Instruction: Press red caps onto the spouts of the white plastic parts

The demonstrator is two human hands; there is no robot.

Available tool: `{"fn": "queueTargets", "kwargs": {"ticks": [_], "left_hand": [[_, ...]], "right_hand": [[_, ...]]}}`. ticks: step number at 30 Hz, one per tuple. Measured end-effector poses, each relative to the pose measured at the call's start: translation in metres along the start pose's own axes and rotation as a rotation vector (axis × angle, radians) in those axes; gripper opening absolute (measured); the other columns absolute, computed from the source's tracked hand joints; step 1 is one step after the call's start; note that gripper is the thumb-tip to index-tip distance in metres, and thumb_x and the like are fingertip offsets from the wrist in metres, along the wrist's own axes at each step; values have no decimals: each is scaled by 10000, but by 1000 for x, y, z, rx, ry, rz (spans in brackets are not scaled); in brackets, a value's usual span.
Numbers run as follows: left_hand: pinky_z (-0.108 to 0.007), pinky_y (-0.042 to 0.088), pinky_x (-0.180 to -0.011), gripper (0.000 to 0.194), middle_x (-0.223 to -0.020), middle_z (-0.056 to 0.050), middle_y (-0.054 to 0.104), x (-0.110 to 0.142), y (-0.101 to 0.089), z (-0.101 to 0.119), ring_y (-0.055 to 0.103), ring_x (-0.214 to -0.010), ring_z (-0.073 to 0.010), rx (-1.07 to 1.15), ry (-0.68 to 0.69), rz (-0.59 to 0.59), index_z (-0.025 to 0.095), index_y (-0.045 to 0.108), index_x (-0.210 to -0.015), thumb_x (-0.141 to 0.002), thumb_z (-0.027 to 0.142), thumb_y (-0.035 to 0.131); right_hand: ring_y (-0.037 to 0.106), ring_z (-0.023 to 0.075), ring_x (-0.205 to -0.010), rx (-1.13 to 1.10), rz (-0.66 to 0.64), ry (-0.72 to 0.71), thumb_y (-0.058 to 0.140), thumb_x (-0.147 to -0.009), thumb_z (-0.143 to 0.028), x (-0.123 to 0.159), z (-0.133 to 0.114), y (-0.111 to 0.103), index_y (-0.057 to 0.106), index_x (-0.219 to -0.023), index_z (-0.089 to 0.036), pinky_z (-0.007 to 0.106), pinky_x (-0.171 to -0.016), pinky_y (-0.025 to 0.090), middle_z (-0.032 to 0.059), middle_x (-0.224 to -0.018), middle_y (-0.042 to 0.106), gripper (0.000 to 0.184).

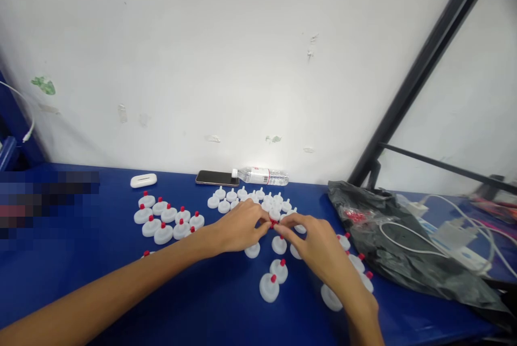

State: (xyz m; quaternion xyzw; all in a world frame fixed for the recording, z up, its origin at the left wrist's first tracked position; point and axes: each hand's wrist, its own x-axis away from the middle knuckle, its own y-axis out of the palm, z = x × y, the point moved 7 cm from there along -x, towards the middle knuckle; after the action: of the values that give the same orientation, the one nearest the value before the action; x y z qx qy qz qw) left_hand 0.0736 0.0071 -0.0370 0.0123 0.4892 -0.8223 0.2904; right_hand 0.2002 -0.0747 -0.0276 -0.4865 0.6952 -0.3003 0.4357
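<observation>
My left hand [244, 225] and my right hand [319, 243] meet at the middle of the blue table, thumbs and forefingers pinched together. Between their fingertips shows something small and red [273, 222]; how it splits between the two hands is hidden. Just behind lies a cluster of white round plastic nozzle caps [231, 195] with bare spouts. Nearer me stand white caps with red tips, among them one cap [279, 245] below my fingertips and another [269, 288] closer to the front. My right wrist partly covers another white cap [332, 297].
Red-tipped caps [163, 234] stand grouped at left, and others [357, 263] at right. Along the wall lie a white oval case [144, 180], a phone [214, 178] and a water bottle [262, 175]. A dark plastic bag [388, 246] with white cables [412, 249] covers the right side.
</observation>
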Motion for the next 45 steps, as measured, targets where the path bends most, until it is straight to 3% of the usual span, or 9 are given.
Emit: {"fn": "queueTargets", "kwargs": {"ticks": [4,9,12,20,24,28,32,36,45], "left_hand": [[-307,425,-711,324,-674,-46,685,-2,4,-5,629,-700,-207,-10,-31,-13,184,698,-662,-934,230,529],[-293,377,-604,369,-535,-5,584,-2,6,-6,531,-530,-157,-3,-59,-59,185,610,-542,-902,183,531],[-283,394,-591,307,-570,-10,641,-1,6,-6,577,-552,-163,3,-87,-90,188,649,-555,-843,136,555],[-259,509,-631,222,-816,-70,802,2,6,-10,742,-785,-244,9,-214,-167,182,807,-751,-695,54,635],[-224,514,-566,254,-793,-78,803,4,8,-11,749,-701,-217,36,-262,-202,152,809,-789,-680,13,626],[-213,488,-530,218,-698,-65,778,5,9,-7,733,-638,-201,42,-243,-216,143,778,-711,-688,-4,619],[-238,484,-581,188,-711,-43,768,4,4,-5,720,-678,-206,29,-176,-161,168,742,-676,-697,16,634],[-283,514,-743,145,-904,-66,781,-3,-16,-3,718,-896,-241,42,-128,7,171,748,-866,-802,112,632],[-238,523,-733,196,-927,-20,791,-8,-42,22,707,-799,-164,188,-20,135,196,799,-937,-902,158,609]], "right_hand": [[705,304,-1011,259,112,92,438,-1054,-307,-2,17,-12,729,-1106,-227,393,-855,484,76,-1064,783,306],[722,349,-1027,342,40,110,410,-1001,-120,-3,35,-2,736,-1180,-160,420,-830,497,146,-1081,785,374],[734,358,-988,339,33,125,417,-994,-120,-2,38,0,754,-1151,-148,432,-823,502,157,-1055,792,373],[740,279,-961,183,169,190,632,-945,-366,-2,23,-19,718,-1122,-257,387,-842,522,29,-1082,783,224],[729,271,-997,-25,228,157,710,-866,-335,-1,14,-21,683,-1074,-260,380,-864,523,27,-1042,761,223],[708,246,-1072,-156,222,56,586,-939,-330,0,7,-18,630,-1109,-297,375,-874,533,23,-1178,697,179],[683,238,-1073,-167,218,-41,577,-954,-326,1,2,-15,573,-1236,-311,391,-918,533,32,-1163,680,282],[672,236,-1083,-169,193,-77,618,-939,-313,1,-1,-12,511,-1325,-316,409,-960,528,32,-1153,698,400],[679,262,-1163,-151,99,-125,630,-959,-321,5,-17,-12,501,-1334,-364,418,-969,512,-7,-1218,749,399]]}}
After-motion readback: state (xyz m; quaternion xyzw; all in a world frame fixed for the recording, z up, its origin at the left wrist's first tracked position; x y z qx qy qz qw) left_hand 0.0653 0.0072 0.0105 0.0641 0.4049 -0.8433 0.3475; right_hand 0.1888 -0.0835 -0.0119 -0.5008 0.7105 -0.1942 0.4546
